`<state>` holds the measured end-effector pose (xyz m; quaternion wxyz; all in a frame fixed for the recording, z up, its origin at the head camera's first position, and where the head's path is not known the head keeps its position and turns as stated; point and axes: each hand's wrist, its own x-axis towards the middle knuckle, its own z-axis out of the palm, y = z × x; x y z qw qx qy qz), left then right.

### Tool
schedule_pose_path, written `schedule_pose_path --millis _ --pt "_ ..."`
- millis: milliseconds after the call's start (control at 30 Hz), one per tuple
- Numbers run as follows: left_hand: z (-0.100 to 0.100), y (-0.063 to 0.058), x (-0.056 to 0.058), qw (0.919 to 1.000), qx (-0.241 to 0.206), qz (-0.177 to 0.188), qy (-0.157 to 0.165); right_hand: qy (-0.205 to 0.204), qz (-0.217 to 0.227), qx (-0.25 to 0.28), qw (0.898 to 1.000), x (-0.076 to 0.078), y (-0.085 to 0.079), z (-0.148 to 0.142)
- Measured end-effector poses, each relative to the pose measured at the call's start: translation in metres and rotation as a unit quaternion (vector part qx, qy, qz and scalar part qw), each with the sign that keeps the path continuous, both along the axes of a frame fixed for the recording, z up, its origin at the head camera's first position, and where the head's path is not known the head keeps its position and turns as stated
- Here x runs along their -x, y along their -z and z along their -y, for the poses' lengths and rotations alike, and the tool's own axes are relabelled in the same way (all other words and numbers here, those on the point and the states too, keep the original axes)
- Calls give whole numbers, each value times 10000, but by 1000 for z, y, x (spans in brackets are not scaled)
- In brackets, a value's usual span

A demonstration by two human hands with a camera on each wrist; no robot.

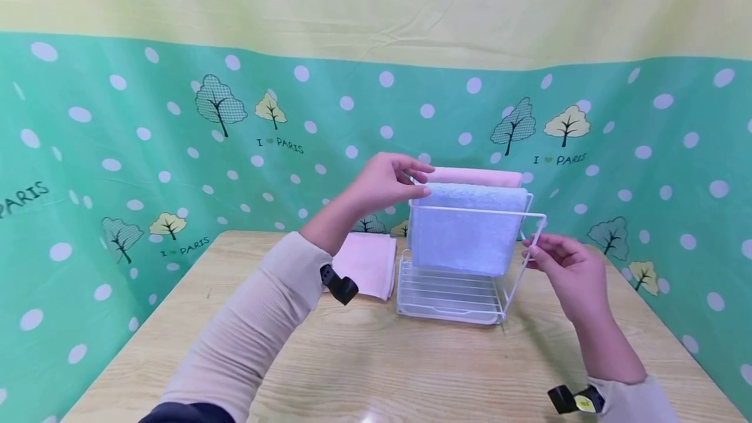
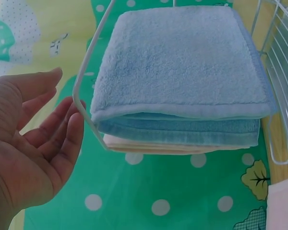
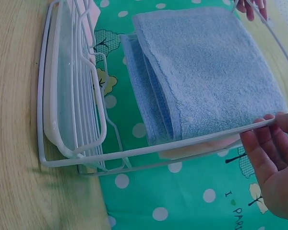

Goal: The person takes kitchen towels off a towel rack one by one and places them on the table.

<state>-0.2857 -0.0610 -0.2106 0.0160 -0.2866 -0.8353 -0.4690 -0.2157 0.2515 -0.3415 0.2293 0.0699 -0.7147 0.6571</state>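
A white wire rack (image 1: pixel 452 311) stands on the table, with a folded blue towel (image 1: pixel 464 234) draped over an upper bar. Behind it hangs a pink towel (image 1: pixel 476 177). At the rack's upper left corner is my left hand (image 1: pixel 388 181); in the left wrist view its fingers (image 2: pixel 76 136) are loosely bent against the outside of the frame, thumb apart from it. My right hand (image 1: pixel 572 273) pinches the rack's right side bar between thumb and fingers, as the right wrist view also shows. The left wrist view shows the pink towel's folded edge (image 2: pixel 153 147) under the blue one.
Left of the rack, a folded pink cloth (image 1: pixel 367 263) lies on the wooden table (image 1: pixel 352 358). A light tray (image 3: pixel 62 81) sits in the rack's base. Behind the table hangs a green and yellow patterned curtain (image 1: pixel 352 123).
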Motion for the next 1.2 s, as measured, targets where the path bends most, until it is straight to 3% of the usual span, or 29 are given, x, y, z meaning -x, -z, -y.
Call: schedule_pose_path --millis 267,567,933,1200 --pt "-6 -9 4 9996 260 -9 127 -159 -96 101 9998 -2 -1 0" --pt "-20 -19 5 9980 576 -94 223 334 262 -645 9970 -4 0 2" --pt "-42 -34 4 9919 1221 -211 279 395 274 -295 9984 -5 0 2" --pt "-56 -34 8 9894 1403 -152 350 352 264 -68 9990 -5 2 2"
